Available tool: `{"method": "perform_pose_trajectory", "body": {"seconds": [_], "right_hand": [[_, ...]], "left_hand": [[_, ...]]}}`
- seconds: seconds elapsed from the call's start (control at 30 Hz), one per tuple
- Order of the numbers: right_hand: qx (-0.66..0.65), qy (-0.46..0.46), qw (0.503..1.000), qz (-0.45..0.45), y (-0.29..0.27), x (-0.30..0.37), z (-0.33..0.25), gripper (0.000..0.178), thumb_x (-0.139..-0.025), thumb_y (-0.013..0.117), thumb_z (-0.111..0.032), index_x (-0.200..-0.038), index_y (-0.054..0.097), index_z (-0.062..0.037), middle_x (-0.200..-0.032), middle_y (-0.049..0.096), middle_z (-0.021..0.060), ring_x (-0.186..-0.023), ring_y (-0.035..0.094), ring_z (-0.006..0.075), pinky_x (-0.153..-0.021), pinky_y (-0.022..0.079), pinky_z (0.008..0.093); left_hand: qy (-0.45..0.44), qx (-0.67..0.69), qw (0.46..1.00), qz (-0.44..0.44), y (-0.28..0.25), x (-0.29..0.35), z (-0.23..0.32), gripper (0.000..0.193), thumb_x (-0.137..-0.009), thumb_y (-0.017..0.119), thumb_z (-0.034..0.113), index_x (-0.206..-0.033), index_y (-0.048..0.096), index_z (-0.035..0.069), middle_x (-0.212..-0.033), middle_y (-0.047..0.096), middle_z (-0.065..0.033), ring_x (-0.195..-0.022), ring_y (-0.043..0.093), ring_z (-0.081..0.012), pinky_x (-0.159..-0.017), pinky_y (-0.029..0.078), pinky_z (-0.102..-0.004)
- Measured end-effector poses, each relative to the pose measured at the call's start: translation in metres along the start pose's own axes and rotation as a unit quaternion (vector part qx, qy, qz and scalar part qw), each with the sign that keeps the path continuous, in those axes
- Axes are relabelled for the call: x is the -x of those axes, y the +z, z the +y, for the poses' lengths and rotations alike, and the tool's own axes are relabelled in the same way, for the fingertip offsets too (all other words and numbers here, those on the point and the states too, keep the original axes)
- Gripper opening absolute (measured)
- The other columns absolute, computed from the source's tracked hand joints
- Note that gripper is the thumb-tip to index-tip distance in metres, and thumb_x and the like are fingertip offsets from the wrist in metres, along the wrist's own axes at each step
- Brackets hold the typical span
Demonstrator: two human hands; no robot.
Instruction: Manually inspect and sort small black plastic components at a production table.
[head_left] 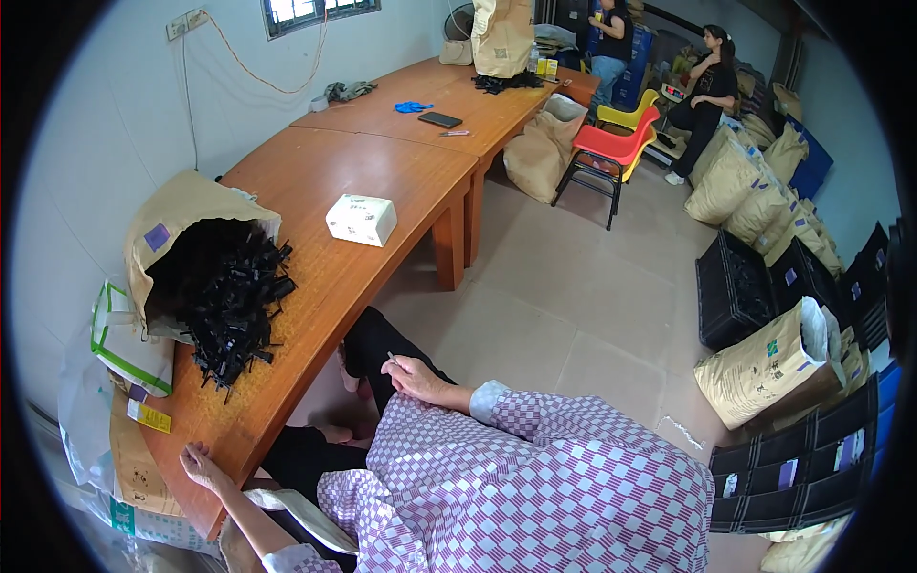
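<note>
1. Slim pale piece (390, 357) is poking out of the right hand (417, 378) at the centre of the frame, just above the dark trousers; from my end I am reading the step as simply controlling it, its kind being too small to tell.
2. For that, I am favouring a light but sure pinch near its base, with the tip pointing clear of the leg and the wrist loose.
3. I am also judging that the black parts (234, 306), spilling from the paper sack (158, 224) at left, are calling for a slow, high approach, since a sleeve could be dragging loose ones off the table (287, 191).
4. Right-hand fingers are curling together, clamped on the slim piece; the back of the hand is facing up, and the forearm is reaching in from the right, its cuff sitting behind the wrist.
5. Left hand (203, 468) is resting at the table's edge, lower left, near the yellow box (150, 416), its forearm rising from the bottom edge. Its fingers are bending, but I cannot tell whether they are gripping anything.
</note>
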State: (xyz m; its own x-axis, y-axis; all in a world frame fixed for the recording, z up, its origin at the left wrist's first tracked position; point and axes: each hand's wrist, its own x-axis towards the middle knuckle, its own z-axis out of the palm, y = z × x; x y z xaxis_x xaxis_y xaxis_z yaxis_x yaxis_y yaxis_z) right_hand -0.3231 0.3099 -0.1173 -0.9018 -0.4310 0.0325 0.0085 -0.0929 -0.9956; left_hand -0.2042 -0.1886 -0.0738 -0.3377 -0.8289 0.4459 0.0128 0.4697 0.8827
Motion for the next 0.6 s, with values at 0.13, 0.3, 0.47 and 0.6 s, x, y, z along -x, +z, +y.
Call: {"method": "perform_pose_trajectory", "body": {"seconds": [0.13,0.3,0.47,0.6], "right_hand": [[-0.002,0.004,1.0,-0.005,0.0,-0.003,0.002,0.026,-0.098,0.043,-0.026,-0.099,0.056,-0.0038,-0.06,0.05,0.0002,-0.05,0.045,0.0066,-0.045,0.035,0.0213],[-0.007,0.004,1.0,-0.006,0.002,-0.003,-0.003,0.025,-0.098,0.043,-0.026,-0.099,0.055,-0.0041,-0.06,0.05,0.0003,-0.049,0.045,0.0068,-0.044,0.035,0.0212],[-0.144,0.051,0.987,0.052,-0.022,-0.034,-0.038,0.019,-0.096,0.046,-0.025,-0.093,0.053,-0.0077,-0.055,0.049,0.0021,-0.037,0.042,0.0077,-0.031,0.029,0.0215],[-0.153,-0.043,0.975,0.155,-0.095,-0.11,-0.135,0.016,-0.095,0.045,-0.026,-0.09,0.05,-0.012,-0.053,0.046,0.0009,-0.036,0.041,0.0094,-0.031,0.029,0.0231]], "left_hand": [[0.007,0.0,1.0,0.002,0.0,-0.001,-0.003,0.025,-0.094,0.053,0.027,-0.088,0.056,0.003,-0.074,0.06,-0.005,-0.061,0.054,-0.0103,-0.054,0.044,-0.0229],[0.001,0.009,1.0,-0.006,-0.001,-0.002,-0.005,0.024,-0.094,0.053,0.026,-0.088,0.057,0.003,-0.074,0.06,-0.0053,-0.062,0.055,-0.0107,-0.055,0.045,-0.0231],[0.006,0.011,1.0,-0.008,-0.002,-0.002,-0.006,0.024,-0.094,0.053,0.026,-0.091,0.057,0.003,-0.076,0.061,-0.0051,-0.062,0.055,-0.0102,-0.054,0.044,-0.0223],[-0.005,0.008,1.0,-0.005,0.001,-0.001,-0.006,0.024,-0.094,0.054,0.027,-0.09,0.058,0.003,-0.074,0.06,-0.0046,-0.062,0.056,-0.0099,-0.052,0.043,-0.0213]]}}
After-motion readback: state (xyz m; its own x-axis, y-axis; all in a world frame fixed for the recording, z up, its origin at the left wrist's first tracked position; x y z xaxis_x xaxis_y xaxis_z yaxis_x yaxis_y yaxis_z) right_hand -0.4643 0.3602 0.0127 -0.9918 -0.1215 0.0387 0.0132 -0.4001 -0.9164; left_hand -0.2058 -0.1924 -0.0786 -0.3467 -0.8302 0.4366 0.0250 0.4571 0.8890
